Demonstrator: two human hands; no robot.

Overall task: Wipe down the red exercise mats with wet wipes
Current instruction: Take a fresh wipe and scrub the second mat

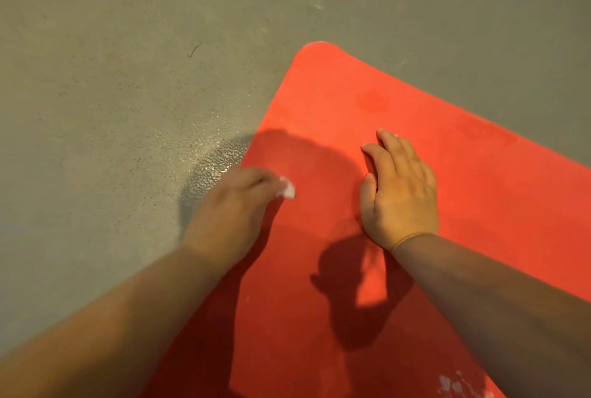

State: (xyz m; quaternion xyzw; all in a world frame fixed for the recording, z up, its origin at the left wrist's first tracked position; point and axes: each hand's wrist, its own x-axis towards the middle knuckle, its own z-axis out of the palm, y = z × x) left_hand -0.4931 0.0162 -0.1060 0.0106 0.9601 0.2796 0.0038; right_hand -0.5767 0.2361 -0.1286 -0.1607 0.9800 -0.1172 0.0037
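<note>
While my left grip (236, 202) closes on a white wet wipe (287, 190) at the left edge of the red mat (479, 193) (blurred) my right grip (399, 193) lies wide and flat on it, over the grey floor (112, 94).

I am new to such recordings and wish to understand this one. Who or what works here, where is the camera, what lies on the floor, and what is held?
No machine works here: a person uses two bare hands. The one camera sits on the person's head and looks down. A red mat lies on the grey floor. The left hand, blurred, holds a white wipe near the mat's edge. The right hand rests flat on the mat, holding nothing.
</note>
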